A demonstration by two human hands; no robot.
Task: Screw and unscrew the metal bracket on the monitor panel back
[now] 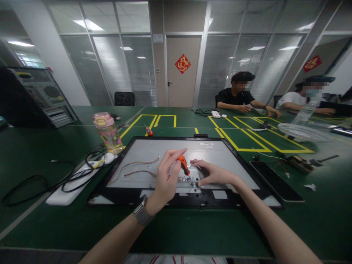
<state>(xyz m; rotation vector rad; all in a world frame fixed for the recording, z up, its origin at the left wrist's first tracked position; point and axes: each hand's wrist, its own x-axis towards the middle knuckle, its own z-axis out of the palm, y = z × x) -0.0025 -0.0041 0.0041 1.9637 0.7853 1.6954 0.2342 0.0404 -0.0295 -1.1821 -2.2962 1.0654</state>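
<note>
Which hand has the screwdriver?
The left hand, wearing the watch, holds the orange screwdriver; the right hand, without a watch, is spread over the panel.

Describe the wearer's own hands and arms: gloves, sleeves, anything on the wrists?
Left hand: ungloved, with a watch on a grey band at the wrist. Right hand: ungloved, nothing visible on the wrist. No sleeves or cables show along either forearm.

The panel (pixel 198 152) is backed with smooth, matt metal and edged with plastic. The screwdriver handle (pixel 183 164) is moulded in plastic.
</note>
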